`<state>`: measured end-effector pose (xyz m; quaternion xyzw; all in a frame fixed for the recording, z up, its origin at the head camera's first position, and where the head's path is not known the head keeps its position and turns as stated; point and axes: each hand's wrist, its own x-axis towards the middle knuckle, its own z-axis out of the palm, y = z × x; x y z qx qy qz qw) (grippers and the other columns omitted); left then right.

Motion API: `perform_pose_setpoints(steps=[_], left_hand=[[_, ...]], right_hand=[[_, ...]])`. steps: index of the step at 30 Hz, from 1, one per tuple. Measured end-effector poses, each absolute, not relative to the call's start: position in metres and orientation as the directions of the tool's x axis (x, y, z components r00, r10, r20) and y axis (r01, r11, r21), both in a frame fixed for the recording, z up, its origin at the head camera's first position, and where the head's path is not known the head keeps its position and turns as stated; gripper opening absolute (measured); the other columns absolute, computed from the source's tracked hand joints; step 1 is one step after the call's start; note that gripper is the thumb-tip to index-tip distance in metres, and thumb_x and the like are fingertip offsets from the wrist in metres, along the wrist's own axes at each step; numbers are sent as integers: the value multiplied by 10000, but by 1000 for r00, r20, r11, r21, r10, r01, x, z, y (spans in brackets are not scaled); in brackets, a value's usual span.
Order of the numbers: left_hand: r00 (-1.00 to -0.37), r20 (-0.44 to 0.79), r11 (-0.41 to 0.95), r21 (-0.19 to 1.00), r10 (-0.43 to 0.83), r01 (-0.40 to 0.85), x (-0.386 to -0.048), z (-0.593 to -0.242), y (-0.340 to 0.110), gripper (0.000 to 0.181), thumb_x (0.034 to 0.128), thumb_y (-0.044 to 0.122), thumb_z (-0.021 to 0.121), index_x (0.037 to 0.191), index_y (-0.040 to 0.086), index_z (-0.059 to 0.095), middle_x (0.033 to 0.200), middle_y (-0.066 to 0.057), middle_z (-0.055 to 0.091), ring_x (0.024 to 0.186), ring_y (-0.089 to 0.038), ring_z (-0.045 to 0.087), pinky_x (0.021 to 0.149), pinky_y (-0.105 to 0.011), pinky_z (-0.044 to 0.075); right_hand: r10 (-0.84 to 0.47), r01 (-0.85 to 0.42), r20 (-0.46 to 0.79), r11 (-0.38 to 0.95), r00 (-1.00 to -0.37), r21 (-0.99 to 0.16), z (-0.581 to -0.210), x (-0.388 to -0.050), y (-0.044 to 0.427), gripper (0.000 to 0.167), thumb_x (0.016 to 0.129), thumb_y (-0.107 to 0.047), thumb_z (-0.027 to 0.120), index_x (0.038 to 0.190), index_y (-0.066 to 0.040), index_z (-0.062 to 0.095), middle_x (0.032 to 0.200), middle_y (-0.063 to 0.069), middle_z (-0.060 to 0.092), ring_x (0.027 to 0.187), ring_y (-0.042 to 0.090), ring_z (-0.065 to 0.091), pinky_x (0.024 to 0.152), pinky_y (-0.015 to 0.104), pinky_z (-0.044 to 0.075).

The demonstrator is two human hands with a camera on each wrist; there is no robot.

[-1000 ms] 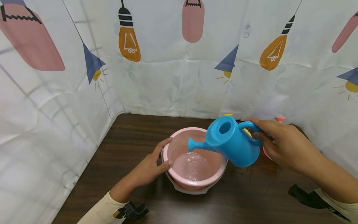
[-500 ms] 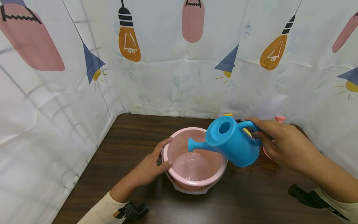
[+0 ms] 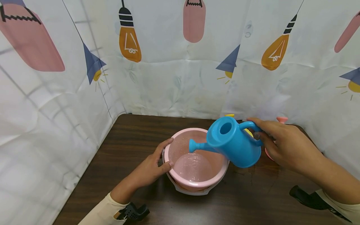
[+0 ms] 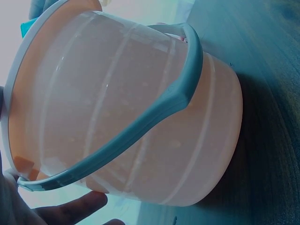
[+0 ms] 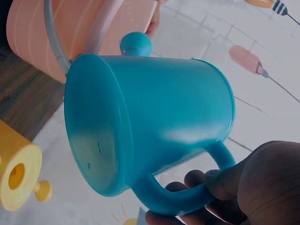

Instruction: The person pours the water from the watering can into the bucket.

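A blue watering can [image 3: 236, 143] is held tilted by its handle in the right hand [image 3: 284, 143], its spout over a pink bucket [image 3: 197, 184]. Liquid with a rippled, bubbly surface lies in the bucket. The left hand [image 3: 150, 165] holds the bucket's left rim, thumb at the rim and fingers along the outside. In the left wrist view the bucket's handle [image 4: 140, 131] hangs down along its side. The right wrist view shows fingers curled round the can's handle [image 5: 173, 199].
Behind the blue can, partly hidden, are a yellow watering can [image 5: 21, 171] and a pink object [image 3: 282, 119]. The dark wooden table [image 3: 135, 134] meets a patterned white sheet [image 3: 168, 87] at the back and left. Wet marks show on the table right of the bucket.
Both hands, the can and the bucket have stayed almost still. The ripples on the liquid in the bucket have changed shape.
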<state>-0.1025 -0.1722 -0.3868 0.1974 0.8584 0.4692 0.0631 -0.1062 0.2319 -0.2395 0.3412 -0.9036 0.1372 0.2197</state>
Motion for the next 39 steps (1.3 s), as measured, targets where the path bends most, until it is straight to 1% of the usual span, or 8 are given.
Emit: perform_pose_setpoints(steps=[4, 11, 21, 26, 35, 39], left_hand=[[-914, 74, 483, 830, 399, 278, -103, -387, -172, 745, 981, 438, 596, 1607, 415, 193, 1507, -203, 453, 1269, -343, 531, 991, -579, 418], [-904, 85, 469, 833, 419, 295, -103, -388, -174, 752, 991, 473, 590, 1614, 407, 174, 1516, -209, 444, 1299, -358, 517, 990, -596, 416], [-907, 84, 478, 828, 412, 294, -103, -387, -174, 750, 992, 477, 596, 1612, 416, 179, 1521, -215, 439, 1296, -369, 518, 995, -602, 412], [-906, 81, 476, 829, 415, 293, -103, -387, -174, 748, 993, 474, 595, 1612, 410, 179, 1518, -215, 441, 1298, -362, 517, 997, -595, 411], [-907, 83, 470, 834, 414, 290, -103, -387, -173, 748, 992, 461, 597, 1612, 405, 183, 1502, -209, 461, 1286, -349, 525, 996, -589, 412], [-907, 84, 467, 835, 413, 291, -102, -386, -173, 749, 990, 456, 598, 1612, 401, 185, 1503, -209, 457, 1282, -347, 527, 996, -585, 413]], right_hand=[[-557, -682, 496, 725, -666, -102, -240, -106, 232, 675, 783, 67, 816, 1411, -54, 601, 1103, 148, 741, 728, 172, 654, 552, 320, 519], [-555, -688, 504, 717, -662, -114, -241, -106, 232, 693, 779, 84, 812, 1424, -45, 594, 1095, 159, 739, 679, 143, 585, 512, 267, 440], [-554, -685, 501, 719, -665, -114, -240, -106, 232, 696, 781, 75, 814, 1429, -44, 590, 1128, 171, 735, 717, 171, 638, 530, 284, 479], [-554, -686, 500, 718, -666, -118, -240, -107, 232, 700, 777, 78, 816, 1429, -38, 588, 1135, 187, 731, 724, 192, 659, 525, 278, 478], [-558, -691, 500, 713, -663, -121, -241, -107, 233, 710, 784, 85, 807, 1443, -49, 578, 1134, 186, 730, 680, 151, 604, 503, 260, 431], [-555, -688, 499, 715, -666, -123, -241, -106, 233, 710, 787, 84, 806, 1446, -49, 576, 1136, 185, 730, 681, 149, 602, 505, 261, 431]])
